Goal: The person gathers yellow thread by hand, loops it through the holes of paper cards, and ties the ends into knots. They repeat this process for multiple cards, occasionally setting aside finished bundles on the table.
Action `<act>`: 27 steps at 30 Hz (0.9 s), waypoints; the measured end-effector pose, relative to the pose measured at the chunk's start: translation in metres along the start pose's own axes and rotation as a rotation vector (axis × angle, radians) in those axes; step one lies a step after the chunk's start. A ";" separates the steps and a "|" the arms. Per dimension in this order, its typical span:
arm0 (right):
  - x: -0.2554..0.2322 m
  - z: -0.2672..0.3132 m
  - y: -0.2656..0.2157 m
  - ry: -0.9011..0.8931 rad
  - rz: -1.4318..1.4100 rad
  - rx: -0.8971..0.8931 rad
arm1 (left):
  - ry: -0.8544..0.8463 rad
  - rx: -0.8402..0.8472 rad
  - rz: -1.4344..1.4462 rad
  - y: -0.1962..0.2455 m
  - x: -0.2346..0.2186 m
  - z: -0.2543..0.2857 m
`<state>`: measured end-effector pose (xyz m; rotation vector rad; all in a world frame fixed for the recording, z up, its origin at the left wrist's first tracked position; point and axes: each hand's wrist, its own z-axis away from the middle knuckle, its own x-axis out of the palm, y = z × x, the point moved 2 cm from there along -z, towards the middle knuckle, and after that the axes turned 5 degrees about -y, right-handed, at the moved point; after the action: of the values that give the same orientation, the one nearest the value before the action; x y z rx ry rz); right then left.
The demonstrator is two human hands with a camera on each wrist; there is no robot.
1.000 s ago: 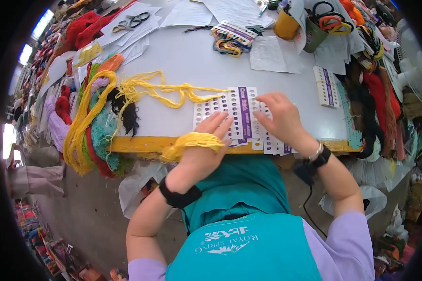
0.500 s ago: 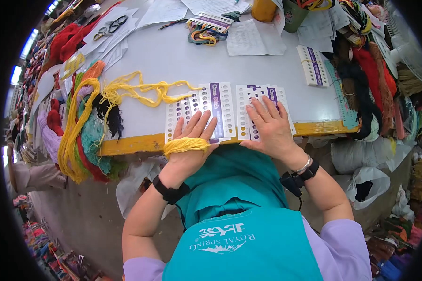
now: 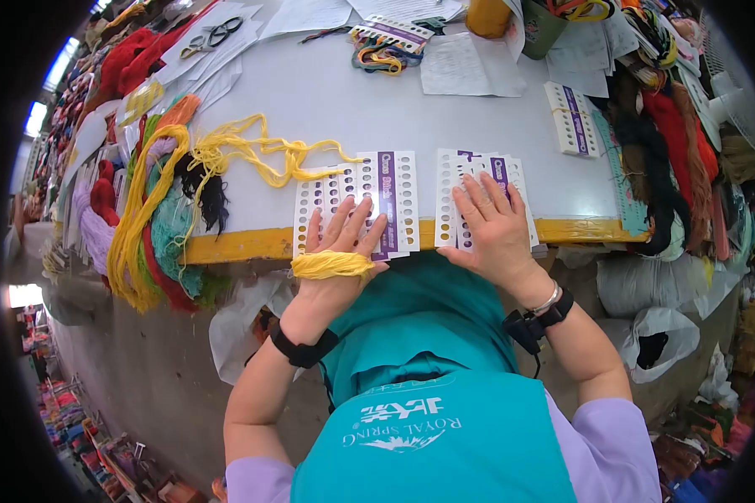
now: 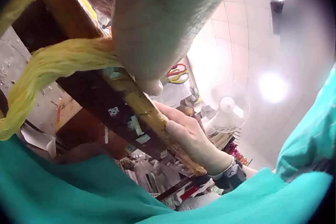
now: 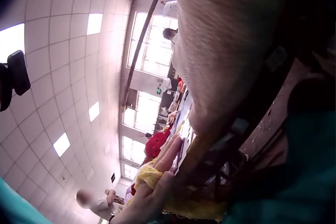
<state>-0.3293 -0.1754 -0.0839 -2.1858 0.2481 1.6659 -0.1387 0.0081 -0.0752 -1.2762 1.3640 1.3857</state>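
Here, overlapping white cards (image 3: 406, 201), hole-punched, purple-banded, apparently pale-lettered, beneath flat hands (image 3: 497, 239), fingers straight, hands apart.

R hand (image 5: 223, 40) close-up; yellow yarn (image 5: 149, 177) on L hand (image 5: 151, 196), nr red bundle (image 5: 157, 143).

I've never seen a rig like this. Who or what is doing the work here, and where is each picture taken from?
There is no robot here: a person works with two bare hands. The widest picture comes from a camera worn on the head, looking down at a table. The two tilted ones come from cameras on the wrists, each showing one hand very close, with the other hand beyond.

The left hand, with a yellow thread loop around it, rests spread on the left cards, which have rows of holes. The right hand rests on the right cards. Neither grips anything. Scissors lie on papers farther back.
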 end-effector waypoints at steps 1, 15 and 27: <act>0.000 0.000 0.000 -0.001 -0.006 0.001 | 0.019 -0.007 0.013 0.003 -0.004 0.004; 0.002 -0.028 -0.072 -0.048 -0.201 -0.210 | 0.124 -0.150 -0.100 -0.029 0.007 0.073; 0.046 -0.066 -0.100 0.012 -0.153 -0.088 | 0.159 -0.290 -0.087 -0.040 0.016 0.030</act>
<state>-0.2214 -0.1064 -0.0942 -2.2183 0.0101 1.6082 -0.1063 0.0399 -0.1005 -1.6465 1.2243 1.4859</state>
